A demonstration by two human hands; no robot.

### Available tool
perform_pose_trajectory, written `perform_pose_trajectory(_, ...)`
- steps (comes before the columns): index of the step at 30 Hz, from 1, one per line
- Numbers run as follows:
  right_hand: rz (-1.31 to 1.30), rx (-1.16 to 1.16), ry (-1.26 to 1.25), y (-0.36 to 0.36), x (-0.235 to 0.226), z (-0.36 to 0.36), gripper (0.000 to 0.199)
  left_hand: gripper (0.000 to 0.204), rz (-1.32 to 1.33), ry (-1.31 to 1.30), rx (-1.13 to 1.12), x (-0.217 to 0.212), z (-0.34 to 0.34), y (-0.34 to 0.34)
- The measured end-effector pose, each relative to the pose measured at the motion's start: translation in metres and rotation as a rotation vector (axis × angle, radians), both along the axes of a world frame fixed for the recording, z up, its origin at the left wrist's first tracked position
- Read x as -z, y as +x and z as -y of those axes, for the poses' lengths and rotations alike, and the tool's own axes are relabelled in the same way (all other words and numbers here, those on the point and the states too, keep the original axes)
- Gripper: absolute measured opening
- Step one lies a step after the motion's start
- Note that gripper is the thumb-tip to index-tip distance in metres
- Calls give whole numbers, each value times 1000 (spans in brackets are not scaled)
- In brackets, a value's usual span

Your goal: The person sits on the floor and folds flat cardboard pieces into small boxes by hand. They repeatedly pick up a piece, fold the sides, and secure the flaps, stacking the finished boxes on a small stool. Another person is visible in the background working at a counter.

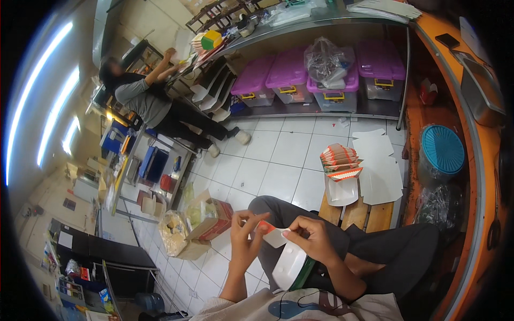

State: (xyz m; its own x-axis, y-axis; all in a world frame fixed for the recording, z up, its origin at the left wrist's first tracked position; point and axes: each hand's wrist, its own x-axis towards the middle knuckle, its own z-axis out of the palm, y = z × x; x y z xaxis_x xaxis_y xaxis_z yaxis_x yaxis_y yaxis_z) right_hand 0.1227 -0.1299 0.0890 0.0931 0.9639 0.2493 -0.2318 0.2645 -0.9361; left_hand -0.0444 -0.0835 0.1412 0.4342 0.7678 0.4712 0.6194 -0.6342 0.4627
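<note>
A paper food box (289, 266), white inside with green and orange outside, sits partly folded above my lap. My left hand (246, 235) pinches its orange-edged flap between thumb and fingers. Closed on the flap's other white edge, my right hand (311, 238) holds the box from the right side. Beyond my knee, a nested stack of orange, white and green paper boxes (339, 157) rests near a white open box (342, 191). Flat white die-cut card (379, 166) lies to the right of them, over a wooden slatted stand (354, 215).
Purple-lidded storage bins (289, 69) line the shelf under a metal table (326, 17). A cardboard carton (213, 216) stands left of my knee. On the right are a blue-lidded container (443, 149) and an orange counter (455, 101). Another person (155, 99) works at the far left.
</note>
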Motion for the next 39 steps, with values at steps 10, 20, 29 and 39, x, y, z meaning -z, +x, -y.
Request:
perform_pose_trajectory(10,178,425,113,-27,-24,7,14,10,1045,-872,-26,26,20,4)
perform_pose_trajectory(20,299,439,183,-8,-33,7,13,11,902,-600,144,24,22,35)
perform_pose_trajectory(29,42,380,115,-8,-8,-1,13,8,863,-644,217,30,14,48)
perform_pose_trajectory(39,8,335,-9,0,1,2,16,16,850,-688,159,34,9,56)
